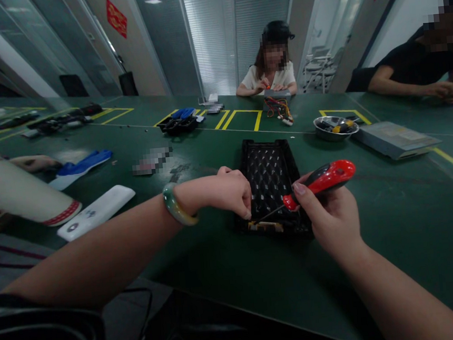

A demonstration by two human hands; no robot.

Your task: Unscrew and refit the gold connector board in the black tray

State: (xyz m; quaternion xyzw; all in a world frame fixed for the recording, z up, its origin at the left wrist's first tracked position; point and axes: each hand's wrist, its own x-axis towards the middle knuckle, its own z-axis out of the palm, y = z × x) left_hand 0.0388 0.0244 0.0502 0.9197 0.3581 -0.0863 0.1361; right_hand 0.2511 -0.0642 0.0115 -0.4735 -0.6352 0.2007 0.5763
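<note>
A black rectangular plastic housing [269,177] with a quilted-looking inner surface lies on the green table in front of me. A tan and metallic strip [266,226] runs along its near end. My right hand [336,218] grips a red and black screwdriver [332,177], its thin shaft slanting down left to the near end of the housing. Over the housing's left side is my left hand [232,193], fingers curled in and thumb side down close to the screwdriver tip. Whatever its fingers pinch, if anything, is hidden. A green bangle circles that wrist.
On the left lie a white elongated device [97,212], a blue glove [85,164] and another person's sleeve [21,182]. A metal bowl with tools [336,128] and a flat grey case [398,138] stand to the right. Across the table, a person handles a wired box [277,99].
</note>
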